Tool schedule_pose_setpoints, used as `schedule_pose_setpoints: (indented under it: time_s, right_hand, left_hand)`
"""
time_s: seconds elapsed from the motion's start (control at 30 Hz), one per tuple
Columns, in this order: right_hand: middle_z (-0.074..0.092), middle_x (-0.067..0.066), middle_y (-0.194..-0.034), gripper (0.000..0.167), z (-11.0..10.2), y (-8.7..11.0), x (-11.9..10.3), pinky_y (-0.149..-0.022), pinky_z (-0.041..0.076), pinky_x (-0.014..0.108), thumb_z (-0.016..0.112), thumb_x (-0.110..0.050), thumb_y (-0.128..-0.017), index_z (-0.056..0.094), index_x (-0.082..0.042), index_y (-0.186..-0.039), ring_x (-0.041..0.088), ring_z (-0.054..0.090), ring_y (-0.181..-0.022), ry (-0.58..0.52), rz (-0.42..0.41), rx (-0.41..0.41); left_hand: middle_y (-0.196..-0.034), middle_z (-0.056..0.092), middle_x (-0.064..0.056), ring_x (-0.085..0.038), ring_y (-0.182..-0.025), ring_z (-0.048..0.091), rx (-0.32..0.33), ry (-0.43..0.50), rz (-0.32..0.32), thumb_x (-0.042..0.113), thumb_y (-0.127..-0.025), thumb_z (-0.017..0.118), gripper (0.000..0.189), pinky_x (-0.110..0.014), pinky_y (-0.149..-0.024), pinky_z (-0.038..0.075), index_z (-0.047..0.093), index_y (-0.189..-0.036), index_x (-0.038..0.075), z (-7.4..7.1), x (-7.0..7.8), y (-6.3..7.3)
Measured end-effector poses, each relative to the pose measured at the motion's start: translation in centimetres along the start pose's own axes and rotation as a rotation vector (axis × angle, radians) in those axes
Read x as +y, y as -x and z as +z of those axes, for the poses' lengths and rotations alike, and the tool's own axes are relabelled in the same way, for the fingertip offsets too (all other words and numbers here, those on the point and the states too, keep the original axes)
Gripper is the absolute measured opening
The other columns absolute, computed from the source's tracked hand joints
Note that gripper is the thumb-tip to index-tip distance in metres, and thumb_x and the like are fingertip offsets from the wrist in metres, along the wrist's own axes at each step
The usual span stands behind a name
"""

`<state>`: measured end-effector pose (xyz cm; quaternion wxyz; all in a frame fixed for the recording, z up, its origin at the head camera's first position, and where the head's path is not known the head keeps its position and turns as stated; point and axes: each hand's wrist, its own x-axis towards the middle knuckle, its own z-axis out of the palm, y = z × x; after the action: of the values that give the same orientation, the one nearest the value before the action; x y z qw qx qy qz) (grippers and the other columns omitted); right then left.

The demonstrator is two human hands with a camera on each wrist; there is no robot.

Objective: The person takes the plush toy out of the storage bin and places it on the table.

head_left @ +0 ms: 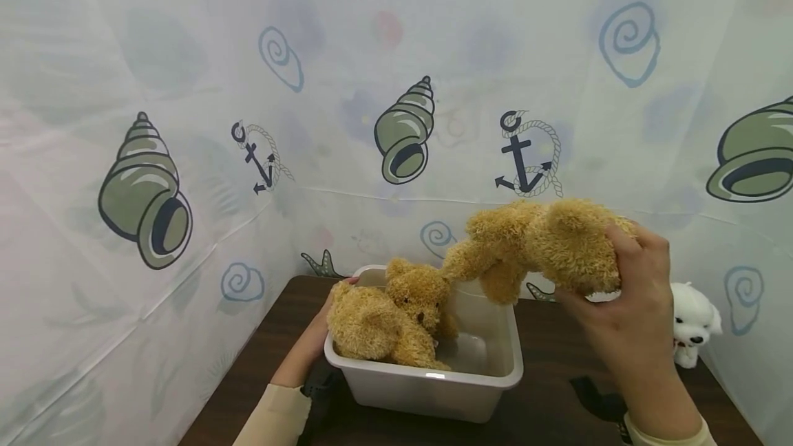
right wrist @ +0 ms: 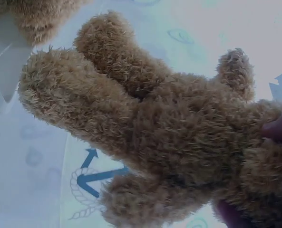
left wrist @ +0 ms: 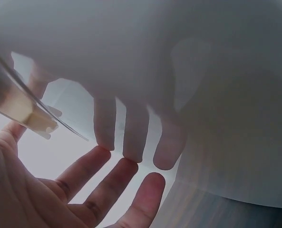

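Gripping teddy bear [head_left: 545,243], fingers [head_left: 626,243] wrapped round it

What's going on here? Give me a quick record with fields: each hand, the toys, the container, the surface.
left hand: fingers flat against the outer side of the white tub
right hand: grips a tan teddy bear in the air, above the tub's right edge
in the tub: a second tan teddy, lying against the left wall
beside: small white plush dog, right of the hand
surface: dark wooden table
backdrop: sheet printed with shells and anchors
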<state>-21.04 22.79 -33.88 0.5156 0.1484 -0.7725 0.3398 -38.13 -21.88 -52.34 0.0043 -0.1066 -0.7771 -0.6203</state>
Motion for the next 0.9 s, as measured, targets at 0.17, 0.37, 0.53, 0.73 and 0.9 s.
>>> schedule_pose_setpoints:
  time_s: [0.17,0.37,0.53,0.73,0.9]
  right_hand:
    - [0.043,-0.017,-0.148,0.097,-0.6,-0.1,0.8,-0.114,0.033,0.014,0.084,-0.068,-0.082,0.061,-0.001,-0.149,0.002,0.04,-0.139,-0.027,-0.026,0.144]
    - [0.051,-0.013,-0.15,0.108,-1.3,1.1,2.2,-0.116,0.03,0.023,0.09,-0.072,-0.076,0.057,-0.001,-0.151,0.003,0.038,-0.138,-0.022,0.04,0.244]
    - [0.053,0.001,-0.157,0.095,-1.3,2.9,3.7,-0.117,0.032,0.025,0.101,-0.036,-0.077,0.053,0.003,-0.15,0.013,0.043,-0.142,-0.061,0.076,0.31]
    - [0.053,0.006,-0.158,0.089,-1.6,3.7,4.1,-0.113,0.047,0.023,0.093,0.008,-0.075,0.048,0.001,-0.151,0.023,0.056,-0.14,-0.117,0.144,0.385]
    - [0.053,0.009,-0.156,0.085,-1.8,4.3,4.0,-0.112,0.051,0.026,0.088,0.011,-0.081,0.046,-0.003,-0.154,0.028,0.056,-0.141,-0.111,0.221,0.462]
  left_hand:
    - [-0.168,0.029,-0.031,-0.046,-0.154,0.032,0.013,0.011,-0.027,0.023,-0.118,0.04,0.053,-0.054,-0.125,0.034,0.037,-0.164,-0.003,0.1,-0.2,-0.6]
    - [-0.171,0.029,-0.023,-0.043,-0.157,0.032,0.006,0.02,-0.025,0.03,-0.118,0.044,0.053,-0.057,-0.126,0.032,0.039,-0.165,0.006,-0.1,0.0,0.1]
    - [-0.171,0.027,-0.027,-0.046,-0.157,0.03,0.016,0.03,-0.043,0.028,-0.118,0.043,0.054,-0.057,-0.126,0.032,0.039,-0.165,0.002,0.1,0.2,0.0]
    - [-0.169,0.026,-0.024,-0.04,-0.152,0.035,0.019,0.132,-0.061,0.025,-0.12,0.037,0.052,-0.029,-0.109,0.045,0.034,-0.165,0.001,0.1,-0.1,0.0]
    - [-0.169,0.025,-0.023,-0.038,-0.151,0.036,0.008,0.137,-0.047,0.027,-0.12,0.036,0.052,-0.022,-0.103,0.044,0.034,-0.165,0.002,0.1,-0.2,0.1]
